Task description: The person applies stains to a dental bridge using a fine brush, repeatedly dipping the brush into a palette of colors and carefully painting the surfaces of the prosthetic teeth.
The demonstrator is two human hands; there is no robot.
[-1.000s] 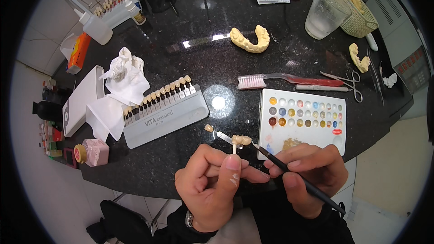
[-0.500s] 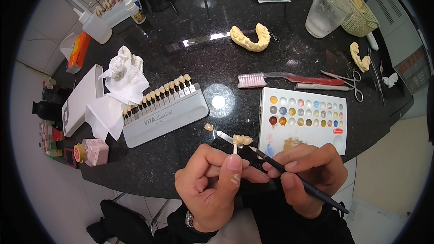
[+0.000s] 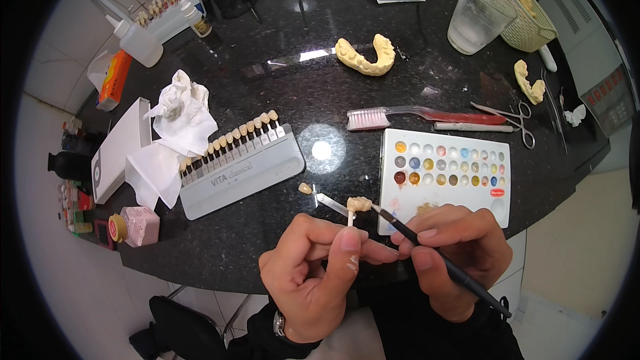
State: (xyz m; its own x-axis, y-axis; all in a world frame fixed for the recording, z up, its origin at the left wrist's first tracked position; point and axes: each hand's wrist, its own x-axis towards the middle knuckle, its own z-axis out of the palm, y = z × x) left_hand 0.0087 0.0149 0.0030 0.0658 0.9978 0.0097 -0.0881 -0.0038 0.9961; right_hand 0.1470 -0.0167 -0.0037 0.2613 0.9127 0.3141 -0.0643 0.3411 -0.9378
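Observation:
My left hand is closed on a thin white peg, pinched upright between thumb and forefinger. On top of the peg sits a tooth-coloured dental bridge. My right hand grips a fine paintbrush with a black handle, and the brush tip meets the bridge's right end. Just left of the bridge is a single shade tab on a pale strip; whether my left hand holds it is hidden. Beside my right hand lies a white palette with several wells of coloured stain.
A grey shade guide lies to the left, near crumpled tissue and a pink jar. Beyond the palette are a toothbrush and scissor-like forceps. Farther off stand a yellow dental model and a clear cup.
The brush tip has come up to the bridge's right end, where a small gap showed before. My left hand has turned the bridge slightly.

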